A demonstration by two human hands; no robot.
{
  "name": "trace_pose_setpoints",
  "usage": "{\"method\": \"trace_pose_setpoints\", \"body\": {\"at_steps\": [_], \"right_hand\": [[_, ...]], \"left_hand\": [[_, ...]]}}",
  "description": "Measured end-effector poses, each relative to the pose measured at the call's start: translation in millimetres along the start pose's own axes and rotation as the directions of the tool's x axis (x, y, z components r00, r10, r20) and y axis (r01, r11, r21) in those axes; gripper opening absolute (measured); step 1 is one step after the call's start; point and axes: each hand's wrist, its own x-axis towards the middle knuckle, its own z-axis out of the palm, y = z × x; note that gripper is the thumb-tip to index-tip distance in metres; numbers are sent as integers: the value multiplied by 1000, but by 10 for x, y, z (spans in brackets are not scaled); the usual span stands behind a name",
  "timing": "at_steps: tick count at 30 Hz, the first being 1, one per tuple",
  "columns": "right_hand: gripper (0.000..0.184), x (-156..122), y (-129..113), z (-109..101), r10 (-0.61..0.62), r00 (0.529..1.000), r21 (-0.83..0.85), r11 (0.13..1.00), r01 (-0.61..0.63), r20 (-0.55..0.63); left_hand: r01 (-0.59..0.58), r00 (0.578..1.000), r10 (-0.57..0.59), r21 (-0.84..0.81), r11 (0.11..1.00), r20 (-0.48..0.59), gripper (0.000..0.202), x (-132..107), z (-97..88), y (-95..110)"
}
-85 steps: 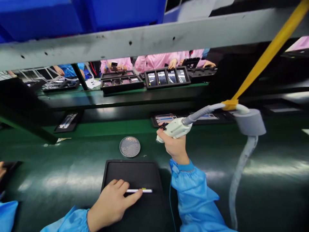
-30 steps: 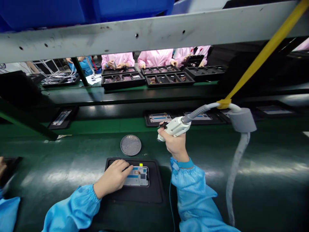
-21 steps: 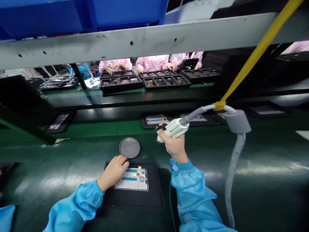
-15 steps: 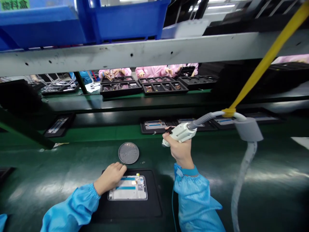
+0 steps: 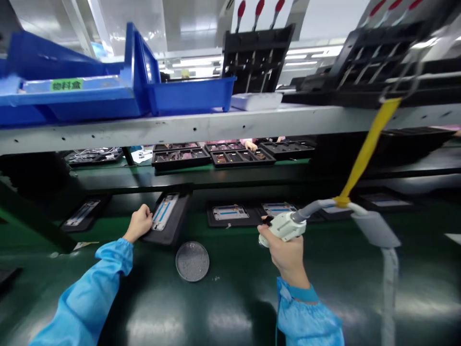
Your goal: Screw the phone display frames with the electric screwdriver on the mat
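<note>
My left hand (image 5: 139, 222) is stretched far forward, closed on the near left edge of a black tray (image 5: 178, 222) that carries a white phone frame (image 5: 163, 211). The tray sits tilted at the near edge of the conveyor belt (image 5: 118, 226). My right hand (image 5: 286, 252) is wrapped round a white handheld tool (image 5: 283, 226), held above the dark green bench. A grey ribbed hose (image 5: 317, 206) runs from the tool to a grey hanging unit (image 5: 374, 229) on a yellow strap (image 5: 365, 154). A round metal mesh dish (image 5: 192, 261) lies on the bench between my hands.
More black trays with phone frames (image 5: 228, 214) (image 5: 81, 214) lie along the belt. Beyond it stand compartment trays (image 5: 182, 157), with another person's hand (image 5: 251, 145) among them. A grey shelf beam (image 5: 201, 126) overhead carries blue bins (image 5: 187, 93) and black racks (image 5: 257, 57).
My left hand left the bench in front of me and carried the tray with the phone frame forward to the belt. The view tilted upward. My right hand kept its hold on the tool.
</note>
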Motion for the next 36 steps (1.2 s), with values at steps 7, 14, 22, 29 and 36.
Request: {"method": "trace_pose_setpoints", "body": {"at_steps": [7,14,22,29,36], "right_hand": [[22,-31,45,97,0,997,-58,998,5,83],[25,-57,74,221,-40,975,-140,988,72,218],[21,31,35,159,-95,966,-184,973,141,240],[36,275,11,-93,-91,996,-228,970,84,-19],[30,238,-4,-211,-18,981,-158,987,-13,-191]], "left_hand": [[-33,999,30,79,996,44,36,433,315,272],[-495,844,500,-73,866,195,32,222,1029,1366],[-592,792,598,-84,802,125,18,208,1149,1515],[-621,782,618,-172,765,-77,13,-653,577,457],[-593,772,635,-368,717,-6,15,-2578,-22,-211]]}}
